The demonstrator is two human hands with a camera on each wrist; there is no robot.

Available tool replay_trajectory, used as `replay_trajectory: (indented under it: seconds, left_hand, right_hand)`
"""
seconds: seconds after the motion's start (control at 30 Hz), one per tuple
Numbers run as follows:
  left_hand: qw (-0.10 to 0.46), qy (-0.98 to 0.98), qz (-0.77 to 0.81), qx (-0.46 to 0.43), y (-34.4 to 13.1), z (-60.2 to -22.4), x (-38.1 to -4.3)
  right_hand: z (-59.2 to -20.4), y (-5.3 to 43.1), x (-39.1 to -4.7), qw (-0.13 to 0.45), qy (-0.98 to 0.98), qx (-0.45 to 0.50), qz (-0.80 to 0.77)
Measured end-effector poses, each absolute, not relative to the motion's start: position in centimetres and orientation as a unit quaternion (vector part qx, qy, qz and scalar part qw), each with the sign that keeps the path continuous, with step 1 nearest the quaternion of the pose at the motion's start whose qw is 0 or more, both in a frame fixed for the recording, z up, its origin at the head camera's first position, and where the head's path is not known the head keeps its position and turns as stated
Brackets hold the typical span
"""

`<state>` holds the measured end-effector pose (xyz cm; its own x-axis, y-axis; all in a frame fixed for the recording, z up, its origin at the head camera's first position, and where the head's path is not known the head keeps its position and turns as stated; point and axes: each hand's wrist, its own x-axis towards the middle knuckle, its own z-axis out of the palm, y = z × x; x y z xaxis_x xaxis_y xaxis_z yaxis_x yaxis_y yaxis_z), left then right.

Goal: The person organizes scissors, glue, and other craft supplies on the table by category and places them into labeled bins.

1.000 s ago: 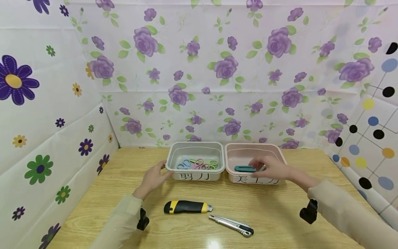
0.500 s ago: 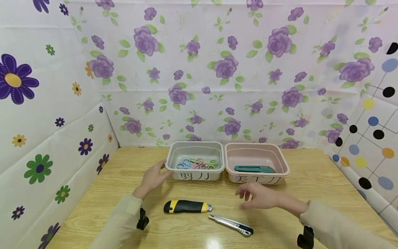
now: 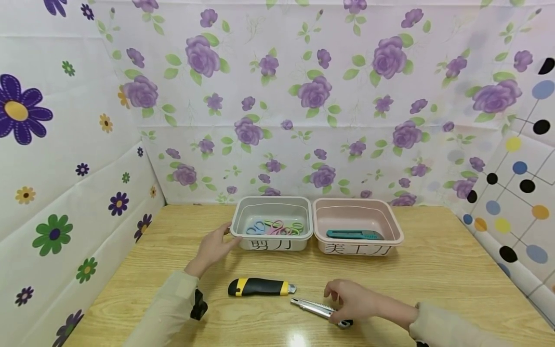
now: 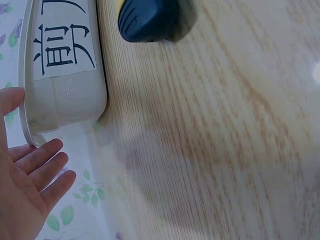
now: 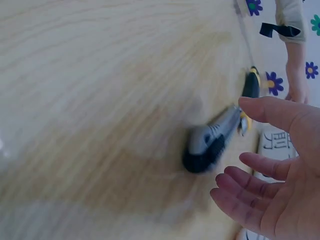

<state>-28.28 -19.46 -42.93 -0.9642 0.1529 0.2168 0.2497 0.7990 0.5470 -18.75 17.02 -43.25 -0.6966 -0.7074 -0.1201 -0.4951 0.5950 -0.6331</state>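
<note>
My left hand rests at the left front corner of a pale grey bin, touching its rim with thumb and index finger. In the left wrist view the other fingers of this hand are relaxed. Small scissors with blue, pink and green handles lie inside that bin. My right hand hovers at a silver utility knife, covering part of its handle from the head camera. The right wrist view shows the thumb and fingers of this hand spread, apart from the blurred knife.
A pink bin stands beside the grey one, with a teal utility knife inside. Both bins carry printed labels. A black and yellow utility knife lies on the wooden table. Flowered sheets stand behind.
My right hand has let go of the teal utility knife in the pink bin, then come down toward me to the silver one. My left hand stays in place.
</note>
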Motion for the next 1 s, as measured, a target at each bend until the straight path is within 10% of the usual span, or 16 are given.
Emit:
replay_trajectory:
  seconds: [1.0]
  left_hand:
    - [0.077,-0.946,-0.300,-0.100,-19.5,-43.1,-28.4]
  right_hand:
    - [-44.7,16.5,-18.6,0.235,0.865,-0.335,-0.291]
